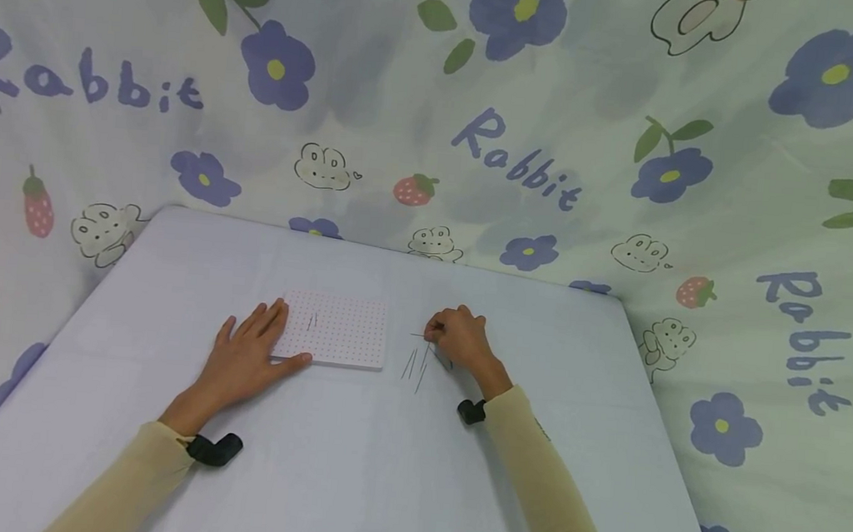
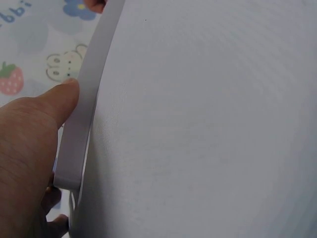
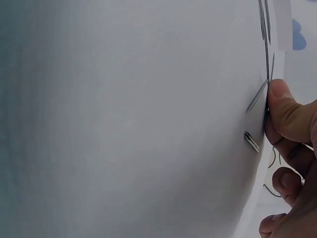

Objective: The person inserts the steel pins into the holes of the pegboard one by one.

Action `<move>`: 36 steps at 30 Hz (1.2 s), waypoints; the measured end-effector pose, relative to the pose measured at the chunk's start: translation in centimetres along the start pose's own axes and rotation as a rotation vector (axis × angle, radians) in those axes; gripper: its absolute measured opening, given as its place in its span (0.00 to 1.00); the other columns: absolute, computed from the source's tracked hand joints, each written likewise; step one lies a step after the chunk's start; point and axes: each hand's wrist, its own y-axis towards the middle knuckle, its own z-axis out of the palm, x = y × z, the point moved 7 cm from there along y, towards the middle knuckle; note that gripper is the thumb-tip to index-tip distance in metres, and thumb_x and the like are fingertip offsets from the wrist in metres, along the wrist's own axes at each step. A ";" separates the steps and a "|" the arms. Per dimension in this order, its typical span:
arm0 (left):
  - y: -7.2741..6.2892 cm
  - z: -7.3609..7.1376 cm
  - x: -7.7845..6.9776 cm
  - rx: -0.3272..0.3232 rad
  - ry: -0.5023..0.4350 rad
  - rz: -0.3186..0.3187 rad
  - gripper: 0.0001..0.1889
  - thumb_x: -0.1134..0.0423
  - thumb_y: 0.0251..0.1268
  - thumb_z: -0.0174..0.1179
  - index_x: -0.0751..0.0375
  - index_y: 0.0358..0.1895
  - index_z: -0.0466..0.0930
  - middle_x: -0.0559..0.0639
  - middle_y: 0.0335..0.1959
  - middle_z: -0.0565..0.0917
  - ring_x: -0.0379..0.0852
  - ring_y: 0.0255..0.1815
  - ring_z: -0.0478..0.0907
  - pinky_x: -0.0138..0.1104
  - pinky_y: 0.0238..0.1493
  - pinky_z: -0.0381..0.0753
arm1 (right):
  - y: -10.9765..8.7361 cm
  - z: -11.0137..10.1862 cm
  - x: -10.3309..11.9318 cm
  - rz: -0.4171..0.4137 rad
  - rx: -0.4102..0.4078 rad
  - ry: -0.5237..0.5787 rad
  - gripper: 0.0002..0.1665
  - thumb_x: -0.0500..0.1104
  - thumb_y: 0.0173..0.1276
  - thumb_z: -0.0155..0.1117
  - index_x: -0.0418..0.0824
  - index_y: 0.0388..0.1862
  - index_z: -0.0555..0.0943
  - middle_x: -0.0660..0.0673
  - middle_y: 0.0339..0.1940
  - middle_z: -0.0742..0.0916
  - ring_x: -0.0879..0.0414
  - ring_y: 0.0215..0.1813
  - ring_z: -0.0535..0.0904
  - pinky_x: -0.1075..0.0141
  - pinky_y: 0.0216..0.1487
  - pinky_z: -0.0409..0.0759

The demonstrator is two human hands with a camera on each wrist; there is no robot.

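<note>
A white board (image 1: 349,335) with a grid of small dots lies on the table, two thin needles (image 1: 313,321) on its left part. My left hand (image 1: 242,364) rests at its left side, fingers spread along that edge and thumb against the front edge. To the right of the board, my right hand (image 1: 462,340) pinches a thin metal needle (image 3: 272,64) between thumb and index finger; its end points left in the head view. Several more needles (image 1: 409,363) lie on the table right beside the right fingertips.
The white table (image 1: 350,469) runs up to a patterned cloth (image 1: 378,112) with flowers and rabbits behind and at both sides. Close under the right fingertips lies a short metal piece (image 3: 251,141). A black wrist camera (image 1: 215,450) is strapped to the left wrist.
</note>
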 end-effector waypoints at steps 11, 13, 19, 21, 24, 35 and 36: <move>-0.1 0.0 0.0 0.012 -0.001 -0.007 0.54 0.30 0.65 0.56 0.71 0.78 0.52 0.66 0.80 0.54 0.69 0.79 0.49 0.69 0.71 0.40 | -0.3 -0.1 0.2 -0.002 -0.012 -0.026 0.07 0.47 0.68 0.71 0.52 0.28 0.87 0.57 0.30 0.85 0.56 0.39 0.72 0.46 0.51 0.69; -0.1 0.0 0.0 0.014 -0.002 -0.010 0.54 0.30 0.65 0.56 0.71 0.78 0.51 0.66 0.80 0.53 0.69 0.79 0.49 0.69 0.72 0.40 | -0.3 0.1 0.1 -0.003 -0.009 -0.033 0.07 0.47 0.68 0.71 0.52 0.28 0.87 0.58 0.30 0.85 0.56 0.38 0.72 0.46 0.51 0.69; 0.0 0.1 0.0 0.015 -0.002 -0.014 0.55 0.29 0.65 0.55 0.70 0.79 0.51 0.65 0.81 0.53 0.69 0.80 0.48 0.69 0.72 0.39 | -0.3 0.2 0.0 0.000 -0.002 -0.044 0.08 0.46 0.69 0.70 0.52 0.28 0.87 0.58 0.30 0.84 0.56 0.39 0.73 0.45 0.52 0.70; 0.0 0.1 0.0 0.015 -0.002 -0.013 0.55 0.29 0.65 0.55 0.70 0.79 0.50 0.65 0.81 0.53 0.69 0.80 0.48 0.69 0.72 0.39 | -0.3 0.1 0.1 -0.002 -0.006 -0.044 0.08 0.45 0.69 0.70 0.51 0.28 0.87 0.57 0.30 0.85 0.56 0.39 0.73 0.45 0.52 0.70; 0.0 0.0 -0.1 0.015 -0.002 -0.014 0.55 0.29 0.65 0.55 0.71 0.79 0.50 0.66 0.81 0.53 0.69 0.80 0.48 0.69 0.72 0.39 | -0.3 -0.1 0.1 -0.009 -0.009 -0.045 0.08 0.46 0.69 0.70 0.51 0.29 0.87 0.57 0.30 0.85 0.56 0.39 0.73 0.46 0.51 0.70; 0.0 0.1 -0.2 0.023 0.003 -0.009 0.54 0.29 0.66 0.54 0.70 0.79 0.50 0.66 0.81 0.52 0.69 0.79 0.48 0.70 0.71 0.39 | -0.4 -0.7 0.5 -0.035 0.003 -0.037 0.06 0.47 0.70 0.69 0.52 0.32 0.87 0.58 0.30 0.83 0.57 0.38 0.72 0.49 0.49 0.69; 0.0 0.1 -0.2 0.022 0.003 -0.009 0.54 0.29 0.66 0.54 0.70 0.79 0.50 0.66 0.81 0.52 0.69 0.79 0.48 0.69 0.71 0.39 | -0.4 -0.9 0.7 -0.040 0.005 -0.030 0.06 0.47 0.71 0.68 0.52 0.32 0.87 0.58 0.31 0.84 0.57 0.39 0.72 0.49 0.49 0.70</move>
